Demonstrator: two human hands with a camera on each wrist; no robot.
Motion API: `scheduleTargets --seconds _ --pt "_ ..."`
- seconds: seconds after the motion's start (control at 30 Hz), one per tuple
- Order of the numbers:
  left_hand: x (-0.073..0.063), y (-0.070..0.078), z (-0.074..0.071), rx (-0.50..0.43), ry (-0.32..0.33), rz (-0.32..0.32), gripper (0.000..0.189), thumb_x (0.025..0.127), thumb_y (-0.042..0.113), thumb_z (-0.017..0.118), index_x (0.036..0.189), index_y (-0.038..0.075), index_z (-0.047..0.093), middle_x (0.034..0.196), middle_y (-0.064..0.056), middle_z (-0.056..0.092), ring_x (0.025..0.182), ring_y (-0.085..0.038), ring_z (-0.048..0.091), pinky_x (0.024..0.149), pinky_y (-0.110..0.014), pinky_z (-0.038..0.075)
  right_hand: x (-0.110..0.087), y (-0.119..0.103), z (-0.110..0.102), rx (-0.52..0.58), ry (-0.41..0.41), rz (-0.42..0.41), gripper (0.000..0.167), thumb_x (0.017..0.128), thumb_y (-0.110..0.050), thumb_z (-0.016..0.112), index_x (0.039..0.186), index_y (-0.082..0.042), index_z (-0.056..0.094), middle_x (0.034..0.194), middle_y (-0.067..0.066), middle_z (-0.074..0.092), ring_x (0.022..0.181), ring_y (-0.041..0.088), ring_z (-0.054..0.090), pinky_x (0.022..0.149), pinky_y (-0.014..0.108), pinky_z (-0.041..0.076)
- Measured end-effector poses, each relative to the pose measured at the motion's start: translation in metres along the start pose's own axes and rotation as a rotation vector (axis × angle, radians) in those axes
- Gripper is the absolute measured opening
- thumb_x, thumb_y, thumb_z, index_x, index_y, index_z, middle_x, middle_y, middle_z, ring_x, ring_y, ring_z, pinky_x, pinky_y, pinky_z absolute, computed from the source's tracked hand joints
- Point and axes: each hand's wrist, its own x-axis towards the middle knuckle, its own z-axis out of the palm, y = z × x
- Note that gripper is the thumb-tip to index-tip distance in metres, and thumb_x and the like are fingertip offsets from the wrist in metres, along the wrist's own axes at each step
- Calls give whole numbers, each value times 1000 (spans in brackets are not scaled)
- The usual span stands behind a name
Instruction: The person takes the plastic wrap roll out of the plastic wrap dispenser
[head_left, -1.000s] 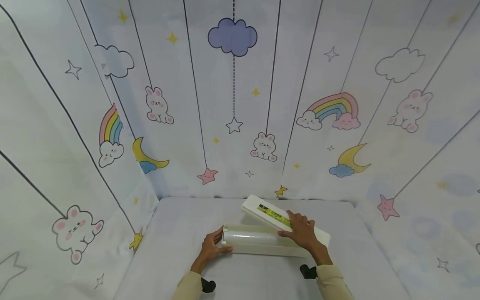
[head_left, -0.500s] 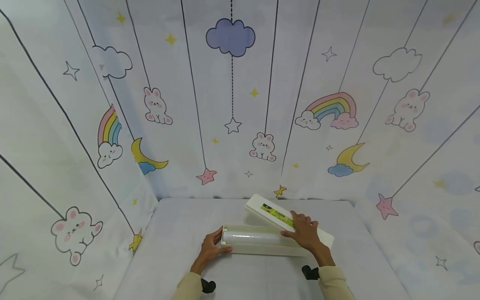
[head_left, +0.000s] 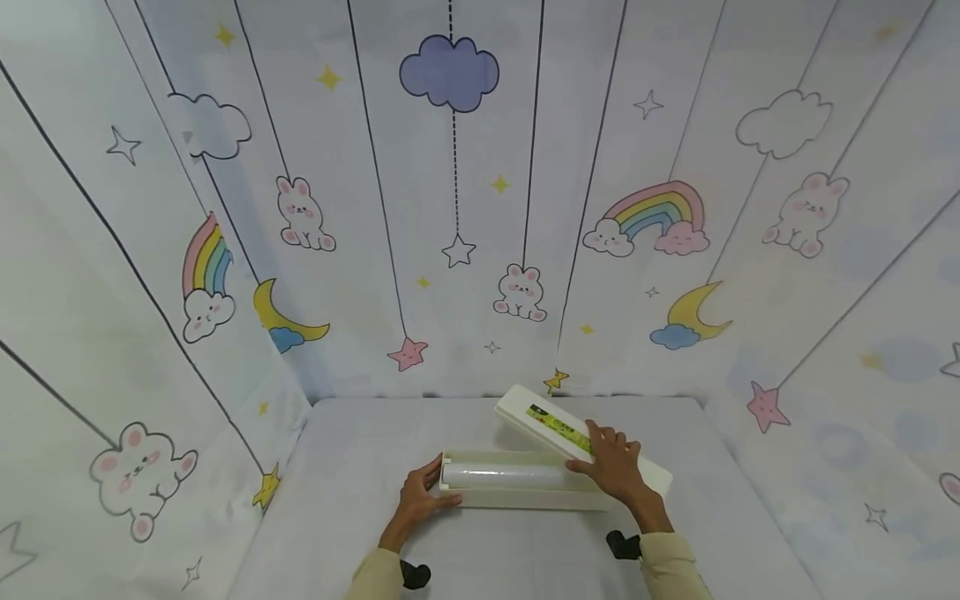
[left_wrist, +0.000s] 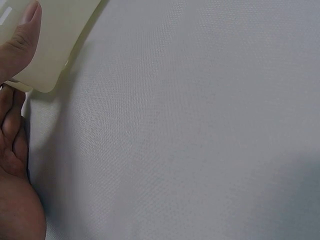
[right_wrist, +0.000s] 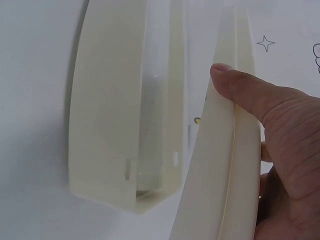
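A long cream plastic box (head_left: 532,500) rests on the table with its top uncovered. Inside lies a shiny roll of clear film (head_left: 502,476), probably cling film. My left hand (head_left: 417,500) grips the box's left end; in the left wrist view its thumb (left_wrist: 20,45) lies on the box wall (left_wrist: 60,40). My right hand (head_left: 617,467) holds the lid (head_left: 517,406), a long pale piece with a green and yellow label (head_left: 558,428), tilted diagonally over the box's right part. The right wrist view shows the lid (right_wrist: 215,150) apart from the box (right_wrist: 105,110), thumb on its side.
A white cloth covers the table (head_left: 360,433). Behind and at both sides hang white sheets (head_left: 465,325) printed with bears, stars, clouds and rainbows. Black pieces (head_left: 622,545) sit at both wrists, beside the pale sleeves.
My right hand has shifted the lid slightly to the right over the box. The left hand keeps its grip on the box end. The head view has drifted a little.
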Motion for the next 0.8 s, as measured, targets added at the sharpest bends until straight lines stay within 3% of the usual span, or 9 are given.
scheduleTargets --seconds 0.07,0.3,0.6,0.7,0.8 --pt "-1 1 0 18 4 30 99 79 22 100 158 -8 50 153 -33 60 142 -46 63 116 -24 53 0 1 -1 -6 2 -2 97 93 -49 85 163 3 42 147 38 55 130 55 50 102 75 32" --pt "-2 7 2 -20 -3 -89 102 77 17 101 161 -5 48 158 -28 57 148 -49 55 121 -27 49 -2 9 -1 -8 3 5 96 96 -48 82 164 4 39 150 39 53 132 57 48 104 76 30" --pt "0 9 1 -24 6 -128 102 77 15 102 161 -3 48 159 -24 58 150 -47 55 123 -32 48 -7 14 -2 2 20 9 98 94 -47 84 163 6 39 147 40 54 126 54 49 101 75 30" --pt "-1 7 1 -11 6 -82 100 78 15 101 160 -6 48 157 -28 58 148 -48 56 122 -35 50 -8 14 -2 -4 23 11 97 94 -46 85 163 6 39 146 39 54 125 53 49 100 75 31" --pt "0 5 1 4 5 -54 99 78 13 100 159 -8 48 156 -30 58 146 -49 58 119 -27 51 -9 14 -3 -3 26 13 97 94 -46 85 163 6 40 147 39 54 125 54 50 100 74 31"
